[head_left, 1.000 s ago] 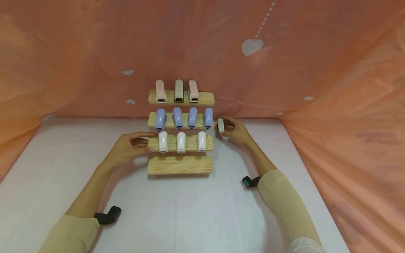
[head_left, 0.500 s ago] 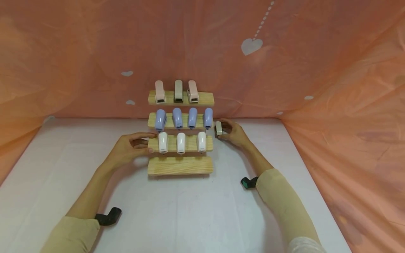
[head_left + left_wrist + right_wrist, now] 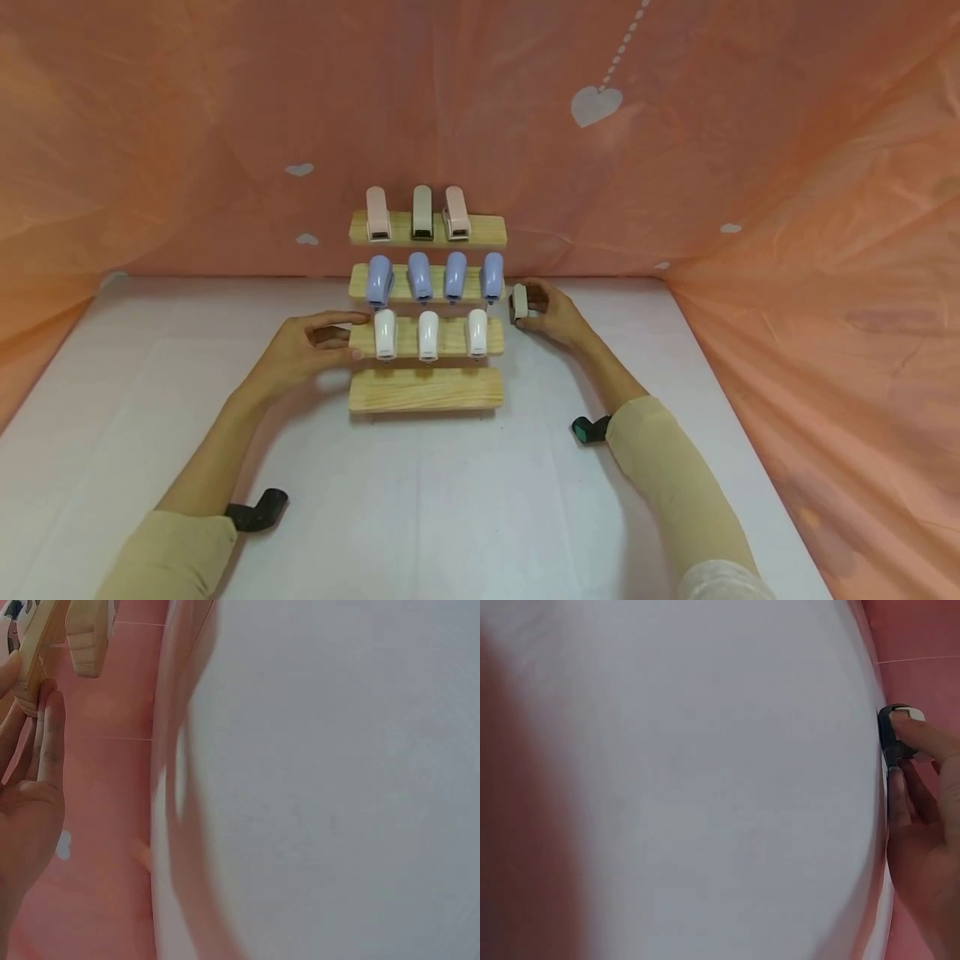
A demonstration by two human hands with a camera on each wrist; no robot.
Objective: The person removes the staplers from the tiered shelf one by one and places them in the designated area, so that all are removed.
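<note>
In the head view my left hand [image 3: 300,350] holds the left end of a wooden tiered rack [image 3: 426,390]. The left wrist view has the thumb on one side of that board [image 3: 39,652] and fingers on the other. Just right of the rack, my right hand [image 3: 561,317] pinches a small pale grey-green stapler [image 3: 521,303]. Its dark base [image 3: 887,731] shows in the right wrist view. Three white staplers [image 3: 428,335] stand on the tier my left hand holds. Several lilac staplers [image 3: 455,276] line the tier above.
On the top tier are two pink staplers [image 3: 377,213] with a grey-green stapler [image 3: 422,212] between them. The lowest tier bears nothing. A white cloth [image 3: 450,517] covers the table; an orange curtain [image 3: 750,125] hangs behind and at the sides.
Over the last second my right hand has moved slightly left and down with the stapler, nearer the rack. My left hand keeps its place on the rack.
</note>
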